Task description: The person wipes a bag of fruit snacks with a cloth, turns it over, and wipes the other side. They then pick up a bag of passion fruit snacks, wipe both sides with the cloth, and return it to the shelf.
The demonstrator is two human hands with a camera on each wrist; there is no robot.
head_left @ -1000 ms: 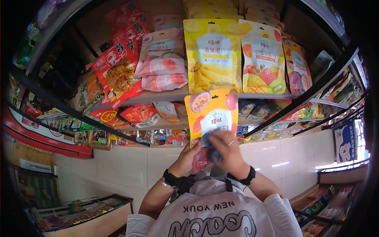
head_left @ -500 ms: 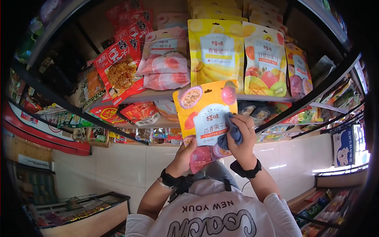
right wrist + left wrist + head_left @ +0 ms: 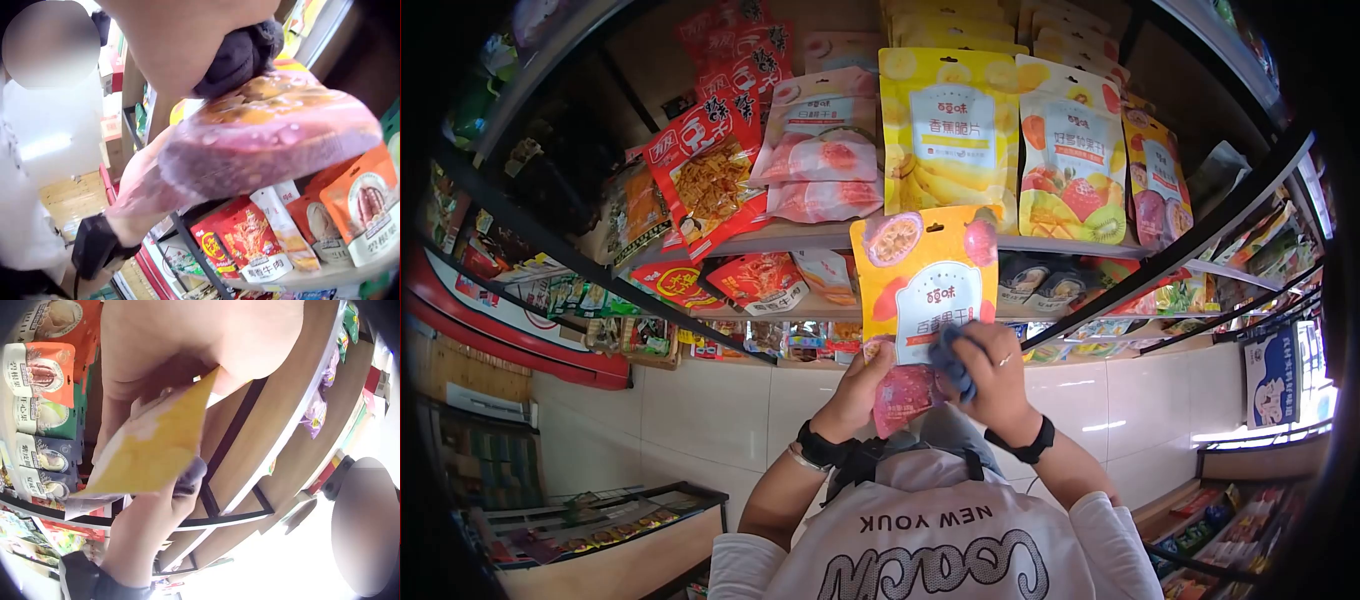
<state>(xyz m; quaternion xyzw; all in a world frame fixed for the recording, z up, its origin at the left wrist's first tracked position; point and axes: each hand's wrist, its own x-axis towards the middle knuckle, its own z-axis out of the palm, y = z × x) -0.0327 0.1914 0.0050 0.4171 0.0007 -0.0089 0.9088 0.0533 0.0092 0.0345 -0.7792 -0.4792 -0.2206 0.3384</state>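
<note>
A yellow-orange and purple fruit pouch (image 3: 938, 270) is held upright in front of the shelf. My left hand (image 3: 855, 393) grips its lower left edge, thumb on the front. With curled fingers, my right hand (image 3: 997, 378) holds a bunched dark blue cloth (image 3: 953, 362) against the lower right of the pouch front. The left wrist view shows the pouch (image 3: 150, 444) edge-on between both hands. Seen from the right wrist, the dark cloth (image 3: 240, 59) touches the pouch's purple lower part (image 3: 250, 150).
Behind the pouch, the shelf edge (image 3: 800, 238) carries a yellow banana pouch (image 3: 950, 140), a white mixed-fruit pouch (image 3: 1072, 150), pink pouches (image 3: 820, 150) and red snack bags (image 3: 708, 170). More packets stand on the tier below. A low display rack (image 3: 610, 535) stands at the lower left.
Over the last second, the pouch has shifted left and up a little. My right hand went to the pouch's right edge with the cloth, then back lower over its front.
</note>
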